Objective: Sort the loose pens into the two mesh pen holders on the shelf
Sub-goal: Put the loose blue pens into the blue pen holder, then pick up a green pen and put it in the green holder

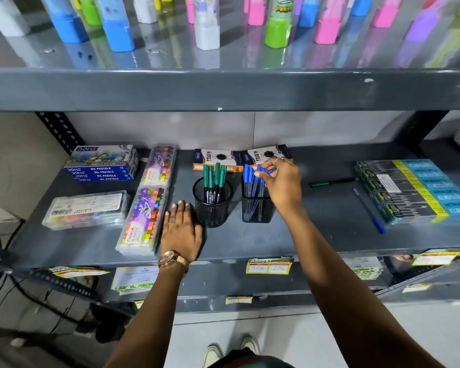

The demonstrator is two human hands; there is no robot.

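Nearest you, your left hand (180, 231) lies flat and open on the grey shelf (303, 235), palm down and holding nothing, its fingers just beside the round mesh holder (212, 208). That holder stands upright with the green-capped pens (213, 179) in it. Just to its right, apart from it, is the square mesh holder (256, 208), filled with blue-capped pens (250, 179). Your right hand (282, 184) hangs over that holder, its fingertips pinched around the blue caps at the top; whether they close on one pen or several is hard to tell from here. Further right, two pens lie loose on the shelf: a blue pen (369, 211) nearer the front edge and a green pen (332, 182) behind it, well apart from both holders. Behind the holders, two orange-and-black boxes (218, 159) lie against the back.
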